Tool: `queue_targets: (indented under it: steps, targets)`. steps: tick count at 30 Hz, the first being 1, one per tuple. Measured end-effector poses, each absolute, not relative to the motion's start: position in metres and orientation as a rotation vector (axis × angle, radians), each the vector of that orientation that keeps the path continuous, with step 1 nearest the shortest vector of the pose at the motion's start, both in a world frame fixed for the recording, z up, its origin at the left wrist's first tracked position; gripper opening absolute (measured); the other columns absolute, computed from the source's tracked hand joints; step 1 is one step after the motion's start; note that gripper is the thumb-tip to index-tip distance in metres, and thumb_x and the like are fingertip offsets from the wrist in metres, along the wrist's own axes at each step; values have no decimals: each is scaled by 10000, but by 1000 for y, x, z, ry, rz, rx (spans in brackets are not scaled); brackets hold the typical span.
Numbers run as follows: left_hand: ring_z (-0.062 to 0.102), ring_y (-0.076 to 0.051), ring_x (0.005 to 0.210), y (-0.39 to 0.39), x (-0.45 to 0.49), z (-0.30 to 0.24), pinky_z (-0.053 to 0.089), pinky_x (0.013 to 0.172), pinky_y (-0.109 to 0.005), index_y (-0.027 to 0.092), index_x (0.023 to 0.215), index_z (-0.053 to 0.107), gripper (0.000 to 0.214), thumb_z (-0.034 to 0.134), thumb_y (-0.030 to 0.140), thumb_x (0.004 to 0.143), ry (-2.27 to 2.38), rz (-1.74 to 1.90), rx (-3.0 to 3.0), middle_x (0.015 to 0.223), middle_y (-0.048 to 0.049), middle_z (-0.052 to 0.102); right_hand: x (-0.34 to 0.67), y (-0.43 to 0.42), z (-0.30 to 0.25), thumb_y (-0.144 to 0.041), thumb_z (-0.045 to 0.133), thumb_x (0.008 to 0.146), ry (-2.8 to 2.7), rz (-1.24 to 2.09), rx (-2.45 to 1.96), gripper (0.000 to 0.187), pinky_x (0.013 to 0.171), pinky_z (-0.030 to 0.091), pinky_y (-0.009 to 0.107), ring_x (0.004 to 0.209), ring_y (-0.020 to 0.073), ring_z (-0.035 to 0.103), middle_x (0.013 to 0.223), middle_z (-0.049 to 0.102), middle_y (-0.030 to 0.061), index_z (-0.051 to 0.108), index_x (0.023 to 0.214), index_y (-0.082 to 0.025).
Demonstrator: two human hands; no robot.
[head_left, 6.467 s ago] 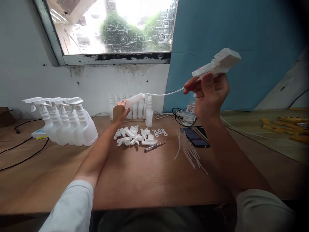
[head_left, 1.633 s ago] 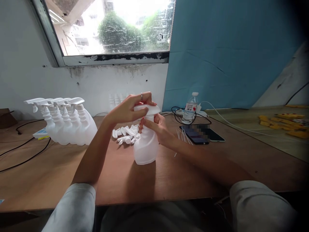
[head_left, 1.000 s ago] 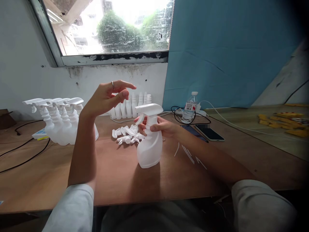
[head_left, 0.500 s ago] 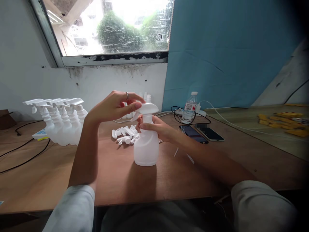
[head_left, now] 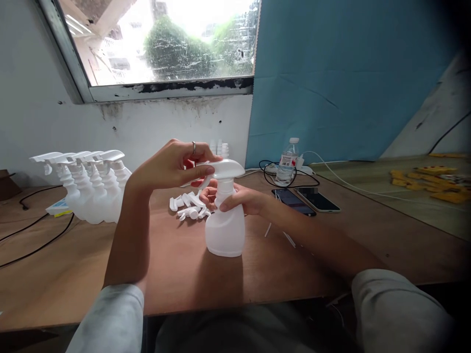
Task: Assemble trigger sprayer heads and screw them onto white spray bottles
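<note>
A white spray bottle stands upright on the table in front of me, with a white trigger spray head on its neck. My left hand, wearing a ring, is closed on the spray head's left end, thumb in front and fingers behind and above. Around the bottle's shoulder, just below the neck, my right hand is wrapped, its thumb across the front and its curled fingertips showing on the left. Just behind and left of the bottle lies a pile of loose white spray heads.
Several white bottles with spray heads stand in a row at the left, beside black cables. More bottles stand by the wall. To the right are a water bottle, two phones and thin white tubes. Yellow items lie far right.
My left hand has closed from a loose hover onto the spray head. My right hand has slid from the neck down to the bottle's shoulder. The view has shifted slightly.
</note>
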State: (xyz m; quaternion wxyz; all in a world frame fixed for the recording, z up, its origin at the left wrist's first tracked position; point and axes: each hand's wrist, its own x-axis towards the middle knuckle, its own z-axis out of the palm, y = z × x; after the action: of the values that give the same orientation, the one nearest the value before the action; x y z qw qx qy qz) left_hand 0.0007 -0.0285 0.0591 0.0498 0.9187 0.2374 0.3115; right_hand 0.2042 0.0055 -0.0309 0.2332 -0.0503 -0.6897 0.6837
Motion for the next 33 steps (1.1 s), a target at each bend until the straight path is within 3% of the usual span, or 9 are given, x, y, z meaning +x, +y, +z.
queue_targets:
  steps: [4, 8, 12, 16, 22, 28, 33]
  targets:
    - [644, -135, 689, -23, 4, 58, 485, 594, -213, 154, 832, 668, 239, 608, 381, 874, 691, 983, 2785, 628, -23, 639, 203, 8, -36, -119, 700, 626, -1782, 1958, -113, 418, 649, 446, 246, 768, 127, 526, 938, 536, 27, 531, 1004, -178]
    - [572, -92, 616, -18, 3, 57, 453, 559, -206, 141, 815, 655, 239, 607, 368, 874, 700, 995, 2782, 804, -55, 703, 203, 8, -40, -96, 688, 627, -1703, 1932, -166, 349, 700, 477, 281, 806, 151, 567, 895, 539, 23, 540, 935, -166]
    - [546, -81, 593, -17, 2, 57, 445, 554, -204, 137, 817, 654, 243, 607, 369, 873, 707, 982, 2775, 828, -61, 712, 202, 7, -39, -115, 687, 634, -1728, 1927, -162, 422, 743, 497, 340, 857, 188, 598, 930, 569, 38, 526, 1018, -179]
    - [553, -84, 579, -17, 2, 57, 445, 543, -205, 144, 843, 658, 231, 613, 369, 867, 702, 993, 2767, 757, -43, 698, 200, 6, -38, -110, 648, 641, -1747, 1902, -119, 325, 693, 474, 310, 715, 145, 590, 833, 553, 2, 516, 933, -162]
    - [529, -77, 491, -20, 5, 57, 468, 532, -205, 156, 850, 641, 207, 569, 344, 898, 647, 948, 2735, 567, 8, 610, 198, 9, -41, -62, 595, 614, -1776, 1914, -22, 451, 590, 399, 272, 541, 99, 466, 679, 535, -46, 482, 1033, -183]
    - [551, -80, 515, -17, 4, 57, 498, 575, -208, 154, 766, 611, 247, 574, 360, 898, 603, 946, 2743, 543, 15, 597, 199, 13, -42, -74, 591, 604, -1788, 1971, 60, 515, 592, 385, 273, 533, 96, 451, 651, 528, -52, 463, 1090, -184]
    - [553, -84, 517, -10, 3, 55, 453, 513, -214, 158, 852, 643, 223, 584, 369, 894, 584, 959, 2732, 645, -17, 651, 198, 14, -43, -64, 602, 604, -1751, 1983, 83, 462, 584, 385, 270, 525, 95, 468, 655, 543, -49, 489, 1036, -180]
